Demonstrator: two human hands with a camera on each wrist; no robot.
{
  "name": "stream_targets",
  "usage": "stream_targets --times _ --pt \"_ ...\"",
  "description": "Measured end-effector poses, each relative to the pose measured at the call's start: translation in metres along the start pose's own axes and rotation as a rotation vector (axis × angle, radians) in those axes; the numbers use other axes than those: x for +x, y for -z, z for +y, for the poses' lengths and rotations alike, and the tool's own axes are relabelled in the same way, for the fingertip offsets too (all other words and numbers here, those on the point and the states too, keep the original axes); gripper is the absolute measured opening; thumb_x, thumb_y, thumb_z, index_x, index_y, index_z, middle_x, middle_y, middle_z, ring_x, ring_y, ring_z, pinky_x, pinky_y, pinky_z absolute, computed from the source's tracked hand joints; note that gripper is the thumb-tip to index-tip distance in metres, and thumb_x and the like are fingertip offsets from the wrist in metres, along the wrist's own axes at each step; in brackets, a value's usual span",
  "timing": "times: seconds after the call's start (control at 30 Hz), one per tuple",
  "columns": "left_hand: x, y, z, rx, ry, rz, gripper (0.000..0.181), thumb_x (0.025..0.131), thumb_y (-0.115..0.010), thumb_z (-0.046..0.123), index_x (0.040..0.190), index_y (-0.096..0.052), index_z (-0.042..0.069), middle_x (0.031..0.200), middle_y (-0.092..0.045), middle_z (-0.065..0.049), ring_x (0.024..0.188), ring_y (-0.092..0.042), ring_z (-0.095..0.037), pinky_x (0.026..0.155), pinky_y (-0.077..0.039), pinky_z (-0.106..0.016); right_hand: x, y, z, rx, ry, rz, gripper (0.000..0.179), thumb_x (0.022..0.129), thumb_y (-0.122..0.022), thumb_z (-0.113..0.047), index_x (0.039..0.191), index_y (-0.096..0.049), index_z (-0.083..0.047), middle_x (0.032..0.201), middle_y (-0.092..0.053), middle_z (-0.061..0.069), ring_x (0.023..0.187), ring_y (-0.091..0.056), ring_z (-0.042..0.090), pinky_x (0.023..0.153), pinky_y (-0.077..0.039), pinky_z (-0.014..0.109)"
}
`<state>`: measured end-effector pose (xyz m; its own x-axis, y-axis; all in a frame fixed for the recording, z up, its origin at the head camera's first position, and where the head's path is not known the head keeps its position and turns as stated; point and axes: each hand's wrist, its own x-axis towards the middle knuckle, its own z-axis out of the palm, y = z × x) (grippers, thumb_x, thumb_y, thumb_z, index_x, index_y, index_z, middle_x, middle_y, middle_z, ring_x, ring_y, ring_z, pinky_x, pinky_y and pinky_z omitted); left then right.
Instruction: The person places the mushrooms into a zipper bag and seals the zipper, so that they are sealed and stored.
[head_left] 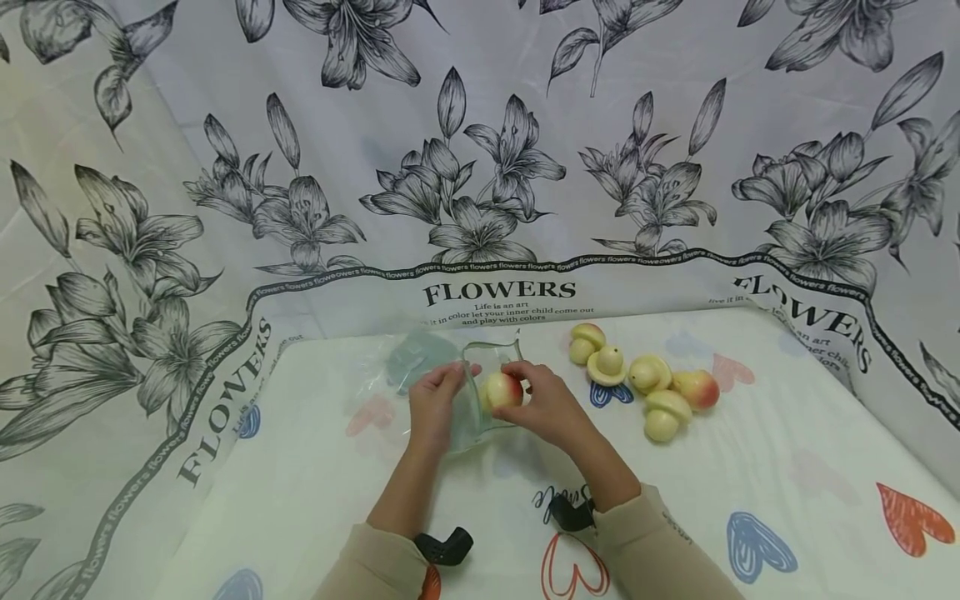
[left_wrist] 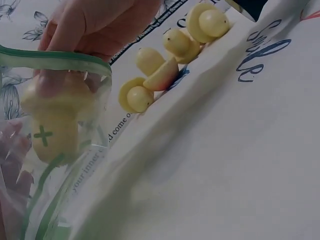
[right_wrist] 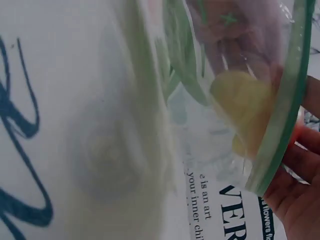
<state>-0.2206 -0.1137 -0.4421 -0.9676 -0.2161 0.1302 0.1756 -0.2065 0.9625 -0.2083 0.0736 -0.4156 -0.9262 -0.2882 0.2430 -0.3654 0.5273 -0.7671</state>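
My left hand (head_left: 433, 407) pinches the edge of a clear zip bag (head_left: 467, 429) with a green zip strip, its mouth spread wide. My right hand (head_left: 549, 403) holds a pale yellow toy mushroom (head_left: 501, 390) with a red blush on its cap, right at the bag's mouth. Through the plastic, the left wrist view shows the mushroom (left_wrist: 54, 132) stem down in the bag, with the right fingers on its cap. In the right wrist view the mushroom (right_wrist: 237, 97) appears blurred behind the plastic, beside the green strip (right_wrist: 287, 115).
Several more toy mushrooms (head_left: 649, 373) lie in a group right of the hands. Behind the left hand is crinkled clear plastic with a blue-green patch (head_left: 422, 358). A flower-printed curtain (head_left: 480, 208) borders the table's far side. Heart prints mark the white tablecloth (head_left: 300, 500).
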Motion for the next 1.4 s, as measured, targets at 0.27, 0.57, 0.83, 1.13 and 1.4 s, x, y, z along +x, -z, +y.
stream_targets --times 0.27,0.57,0.83,1.13,1.4 --pt "-0.001 -0.003 -0.003 -0.085 0.032 -0.011 0.022 0.096 -0.062 0.012 0.105 -0.068 -0.007 0.091 -0.077 -0.007 0.094 -0.074 -0.016 0.095 -0.053 -0.025 -0.001 -0.009 0.004 -0.058 -0.014 -0.019 0.056 0.072 -0.087 -0.015 0.123 -0.064 -0.006 0.12 -0.063 0.006 0.107 -0.062 0.02 0.089 -0.056 0.036" --pt "-0.001 -0.003 -0.004 -0.152 0.062 0.002 0.014 0.097 -0.062 0.013 0.096 -0.07 0.001 0.092 -0.076 -0.012 0.095 -0.074 -0.019 0.093 -0.055 -0.026 -0.002 -0.009 0.001 -0.175 -0.075 -0.073 0.022 0.085 -0.076 -0.014 0.107 -0.074 -0.008 0.106 -0.072 0.005 0.098 -0.068 0.022 0.082 -0.058 0.037" --pt "-0.003 -0.002 0.001 -0.104 0.07 0.0 0.031 0.097 -0.061 0.013 0.113 -0.063 -0.012 0.095 -0.077 -0.008 0.097 -0.073 -0.017 0.093 -0.055 -0.025 0.003 0.018 0.019 -0.05 -0.054 0.214 0.023 0.087 -0.074 -0.012 0.109 -0.072 -0.006 0.102 -0.073 0.007 0.091 -0.07 0.021 0.078 -0.059 0.033" --pt "-0.001 -0.001 0.002 -0.076 0.086 0.005 0.031 0.098 -0.061 0.015 0.115 -0.063 -0.011 0.098 -0.076 -0.01 0.097 -0.073 -0.016 0.092 -0.055 -0.025 0.001 0.071 0.055 -0.25 -0.182 0.534 0.051 0.086 -0.073 -0.012 0.133 -0.056 0.0 0.13 -0.055 0.023 0.123 -0.046 0.042 0.1 -0.044 0.054" --pt "-0.001 -0.001 0.003 -0.067 0.083 0.017 0.029 0.097 -0.061 0.015 0.113 -0.065 -0.01 0.095 -0.077 -0.008 0.097 -0.073 -0.016 0.091 -0.055 -0.024 -0.003 0.083 0.07 -0.463 -0.272 0.408 0.063 0.082 -0.076 -0.026 0.13 -0.055 0.01 0.137 -0.049 0.029 0.141 -0.025 0.049 0.118 -0.014 0.064"
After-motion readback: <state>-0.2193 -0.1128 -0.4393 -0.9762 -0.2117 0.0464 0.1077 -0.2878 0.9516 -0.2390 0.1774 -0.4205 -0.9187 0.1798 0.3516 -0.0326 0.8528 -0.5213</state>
